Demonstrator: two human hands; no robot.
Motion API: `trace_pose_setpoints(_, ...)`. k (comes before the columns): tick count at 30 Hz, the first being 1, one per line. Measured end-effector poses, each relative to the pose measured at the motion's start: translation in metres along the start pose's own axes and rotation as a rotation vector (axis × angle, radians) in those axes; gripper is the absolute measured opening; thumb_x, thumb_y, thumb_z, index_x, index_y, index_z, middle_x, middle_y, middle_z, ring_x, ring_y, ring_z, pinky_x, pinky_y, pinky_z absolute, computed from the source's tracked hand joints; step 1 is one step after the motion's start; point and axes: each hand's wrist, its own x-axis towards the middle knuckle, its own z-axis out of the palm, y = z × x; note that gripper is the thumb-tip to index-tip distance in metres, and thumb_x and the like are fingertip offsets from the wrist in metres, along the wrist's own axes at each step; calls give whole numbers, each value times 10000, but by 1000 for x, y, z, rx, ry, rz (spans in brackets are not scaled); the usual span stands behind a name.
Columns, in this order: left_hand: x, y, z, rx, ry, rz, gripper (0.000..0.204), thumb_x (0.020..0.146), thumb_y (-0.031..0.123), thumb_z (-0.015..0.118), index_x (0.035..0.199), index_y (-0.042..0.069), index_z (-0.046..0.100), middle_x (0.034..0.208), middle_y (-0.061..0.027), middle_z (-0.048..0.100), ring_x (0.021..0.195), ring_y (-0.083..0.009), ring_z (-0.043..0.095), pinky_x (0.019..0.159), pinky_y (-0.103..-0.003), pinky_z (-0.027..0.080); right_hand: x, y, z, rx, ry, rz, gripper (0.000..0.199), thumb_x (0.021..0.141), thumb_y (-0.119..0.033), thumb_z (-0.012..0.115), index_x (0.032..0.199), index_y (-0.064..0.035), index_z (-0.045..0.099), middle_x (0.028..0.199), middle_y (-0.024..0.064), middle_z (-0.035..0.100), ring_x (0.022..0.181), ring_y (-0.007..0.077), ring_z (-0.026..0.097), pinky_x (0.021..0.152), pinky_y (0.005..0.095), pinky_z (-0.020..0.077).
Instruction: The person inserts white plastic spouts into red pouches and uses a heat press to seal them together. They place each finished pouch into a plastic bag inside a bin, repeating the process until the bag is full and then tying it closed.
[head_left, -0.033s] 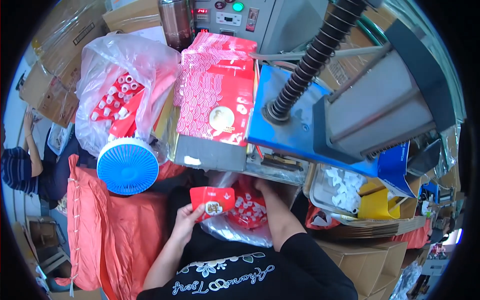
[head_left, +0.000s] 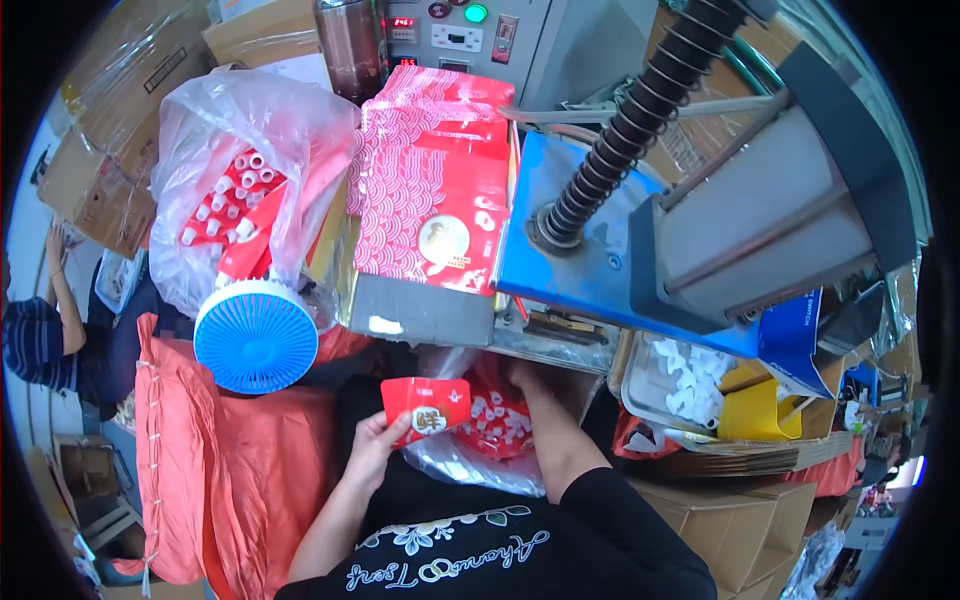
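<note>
A red pouch (head_left: 428,408) with a pale emblem is pinched in my left hand (head_left: 378,440), held in front of my body. Just to the right of it, a clear plastic bag (head_left: 470,470) lies on my lap. Inside are several red pouches with white spouts (head_left: 497,422). My right hand (head_left: 520,374) reaches over the far right side of this bag, beneath the machine's front edge. Its fingers are hidden there, so what they hold, if anything, does not show.
A blue fan (head_left: 257,338) stands left, before a plastic bag (head_left: 300,120) of spouted red pouches. Flat red packaging (head_left: 400,190) covers the bench beside the blue press (head_left: 590,240). White plastic pieces fill a tray (head_left: 640,395) at right. Orange-red woven sacking (head_left: 260,440) lies near left.
</note>
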Motion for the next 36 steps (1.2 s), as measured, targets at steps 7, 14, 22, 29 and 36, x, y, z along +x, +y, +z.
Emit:
trace_pose_setpoints(7,6,-12,4,-35,-19,-93,243,943,208,669,1075,8,706,994,-87,731,869,-117,679,826,-269,517,-11,45,53,402,59,-18,436,971,-389,507,1285,-105,612,1340,148,582,1223,238,548,1042,375,414)
trace_pose_setpoints(14,7,-3,28,61,-72,-10,260,951,225,663,1079,3,707,981,-73,725,844,-108,668,780,-257,519,-58,-28,-61,-150,46,-145,384,881,-203,558,1240,-75,606,1288,228,585,1231,401,533,1019,468,452)
trace_pose_setpoints(22,14,21,63,319,-85,370,89,909,67,683,943,-1,729,859,3,691,776,-50,597,729,-215,478,-213,-107,-226,495,9,-295,377,842,-152,722,1160,-59,541,896,136,694,860,265,681,736,390,524)
trace_pose_setpoints(29,5,16,99,681,-96,710,100,817,-20,692,911,-47,709,839,-76,686,772,-148,658,704,-249,506,-276,-109,-337,222,506,-634,218,797,-157,747,975,-42,695,884,92,670,842,289,592,756,370,479)
trace_pose_setpoints(36,4,-6,99,670,-428,509,147,864,53,700,959,-58,696,903,-71,680,826,-118,635,721,-234,490,-277,-107,-348,98,197,-810,250,780,-216,765,962,-59,697,861,80,686,851,285,611,764,396,489)
